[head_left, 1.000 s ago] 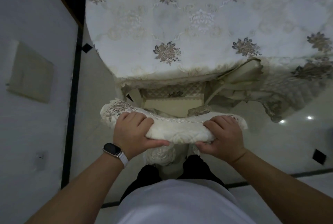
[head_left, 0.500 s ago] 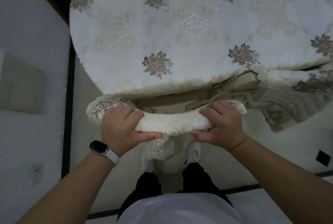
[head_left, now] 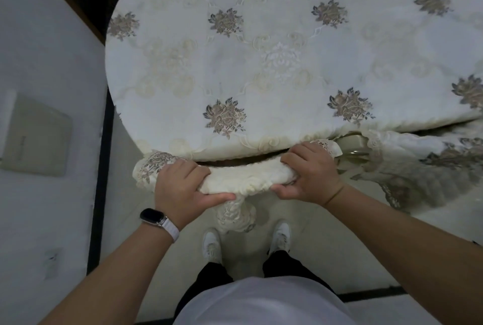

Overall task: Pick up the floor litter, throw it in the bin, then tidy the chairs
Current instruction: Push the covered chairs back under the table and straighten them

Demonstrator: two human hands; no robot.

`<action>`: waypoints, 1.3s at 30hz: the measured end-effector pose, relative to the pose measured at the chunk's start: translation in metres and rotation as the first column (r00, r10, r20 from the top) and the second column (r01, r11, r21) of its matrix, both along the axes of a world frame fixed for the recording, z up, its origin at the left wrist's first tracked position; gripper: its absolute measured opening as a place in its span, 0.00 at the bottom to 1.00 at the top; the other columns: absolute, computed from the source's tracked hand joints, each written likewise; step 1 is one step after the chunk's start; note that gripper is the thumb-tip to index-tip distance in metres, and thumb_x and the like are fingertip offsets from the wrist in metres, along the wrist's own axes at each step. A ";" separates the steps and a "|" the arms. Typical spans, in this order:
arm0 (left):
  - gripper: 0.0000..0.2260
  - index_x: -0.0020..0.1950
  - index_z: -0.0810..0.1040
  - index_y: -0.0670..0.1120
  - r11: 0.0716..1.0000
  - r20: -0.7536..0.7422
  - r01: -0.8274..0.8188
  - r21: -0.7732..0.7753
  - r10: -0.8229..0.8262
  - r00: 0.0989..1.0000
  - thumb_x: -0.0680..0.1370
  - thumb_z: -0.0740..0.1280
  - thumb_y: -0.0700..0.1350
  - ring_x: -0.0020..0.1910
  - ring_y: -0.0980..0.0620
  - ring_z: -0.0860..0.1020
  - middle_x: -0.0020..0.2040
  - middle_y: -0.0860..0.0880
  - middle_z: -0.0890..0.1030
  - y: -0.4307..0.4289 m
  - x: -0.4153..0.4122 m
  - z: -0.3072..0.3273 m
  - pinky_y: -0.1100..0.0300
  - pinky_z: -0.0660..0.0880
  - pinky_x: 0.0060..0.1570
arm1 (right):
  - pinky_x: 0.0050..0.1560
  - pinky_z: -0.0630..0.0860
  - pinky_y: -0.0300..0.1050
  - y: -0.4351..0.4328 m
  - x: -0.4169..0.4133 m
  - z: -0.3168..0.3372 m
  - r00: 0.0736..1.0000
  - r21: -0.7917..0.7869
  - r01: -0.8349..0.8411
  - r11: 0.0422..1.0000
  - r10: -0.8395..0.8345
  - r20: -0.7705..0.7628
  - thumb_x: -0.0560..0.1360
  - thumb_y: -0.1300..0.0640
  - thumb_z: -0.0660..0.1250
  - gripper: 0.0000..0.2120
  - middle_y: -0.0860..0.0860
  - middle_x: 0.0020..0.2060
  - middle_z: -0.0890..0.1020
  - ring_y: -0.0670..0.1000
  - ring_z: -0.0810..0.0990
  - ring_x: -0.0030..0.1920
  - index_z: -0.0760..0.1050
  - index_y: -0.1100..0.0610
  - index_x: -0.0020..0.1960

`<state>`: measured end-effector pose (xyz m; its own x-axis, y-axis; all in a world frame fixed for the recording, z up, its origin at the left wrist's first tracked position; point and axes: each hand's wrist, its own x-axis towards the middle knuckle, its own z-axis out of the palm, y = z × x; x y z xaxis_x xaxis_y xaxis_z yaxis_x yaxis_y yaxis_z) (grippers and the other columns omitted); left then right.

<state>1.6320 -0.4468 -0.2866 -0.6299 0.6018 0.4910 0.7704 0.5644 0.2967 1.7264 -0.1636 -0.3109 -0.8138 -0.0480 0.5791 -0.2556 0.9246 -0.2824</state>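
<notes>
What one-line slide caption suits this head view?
Left hand and right hand grip the cloth-covered chair back at the round table edge.

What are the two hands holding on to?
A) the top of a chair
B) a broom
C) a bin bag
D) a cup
A: the left hand and the right hand both grip the top of the cloth-covered chair back, close to the edge of the table.

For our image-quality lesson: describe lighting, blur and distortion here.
Head view: dim, even light, no hard shadows; the wide-angle lens stretches the forearms toward the corners; the draped cloth at the right border looks smeared; left hand, right hand and chair back are sharp.
</notes>
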 end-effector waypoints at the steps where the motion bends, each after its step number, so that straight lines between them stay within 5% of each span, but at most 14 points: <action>1: 0.32 0.36 0.81 0.42 1.000 0.007 -0.007 -0.006 0.007 1.000 0.69 0.67 0.74 0.32 0.45 0.76 0.33 0.47 0.78 0.001 0.000 -0.002 0.55 0.70 0.35 | 0.35 0.73 0.51 0.002 -0.002 -0.002 1.000 0.003 -0.006 1.000 0.006 0.003 0.69 0.31 0.65 0.30 0.55 0.33 0.77 0.57 0.76 0.33 0.79 0.60 0.38; 18: 0.34 0.38 0.82 0.39 0.998 0.033 -0.033 -0.045 0.035 0.999 0.70 0.67 0.73 0.34 0.45 0.76 0.35 0.45 0.79 0.001 0.003 -0.003 0.53 0.72 0.37 | 0.33 0.70 0.49 0.005 -0.007 -0.007 0.999 0.025 -0.032 0.999 0.032 0.024 0.70 0.29 0.61 0.30 0.53 0.33 0.76 0.55 0.73 0.33 0.77 0.58 0.37; 28: 0.25 0.50 0.83 0.40 0.986 0.127 -0.137 -0.091 0.148 0.981 0.73 0.68 0.63 0.48 0.43 0.79 0.47 0.44 0.83 0.011 0.033 0.009 0.46 0.74 0.52 | 0.36 0.67 0.46 0.009 -0.003 0.002 0.990 0.013 -0.073 0.997 0.070 0.122 0.71 0.30 0.61 0.30 0.53 0.36 0.77 0.56 0.75 0.36 0.78 0.58 0.41; 35: 0.17 0.54 0.83 0.41 0.995 0.181 -0.094 -0.045 0.100 0.978 0.75 0.67 0.52 0.51 0.45 0.80 0.52 0.45 0.83 0.057 0.061 0.028 0.49 0.76 0.52 | 0.51 0.74 0.52 0.018 0.027 0.024 0.946 0.040 -0.069 0.997 0.053 0.319 0.74 0.34 0.59 0.28 0.53 0.48 0.80 0.57 0.78 0.49 0.79 0.57 0.57; 39: 0.16 0.56 0.82 0.42 0.996 0.117 0.071 -0.058 -0.064 0.991 0.76 0.67 0.51 0.57 0.42 0.79 0.58 0.42 0.82 0.093 0.065 0.040 0.45 0.75 0.57 | 0.60 0.71 0.52 0.032 0.060 0.042 0.946 0.099 0.060 0.993 -0.088 0.313 0.75 0.39 0.62 0.25 0.55 0.58 0.80 0.57 0.77 0.59 0.77 0.56 0.62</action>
<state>1.6969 -0.3541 -0.2464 -0.6373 0.6717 0.3778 0.7698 0.5327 0.3516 1.7863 -0.1320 -0.2686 -0.9574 -0.0191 0.2881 -0.0960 0.9621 -0.2553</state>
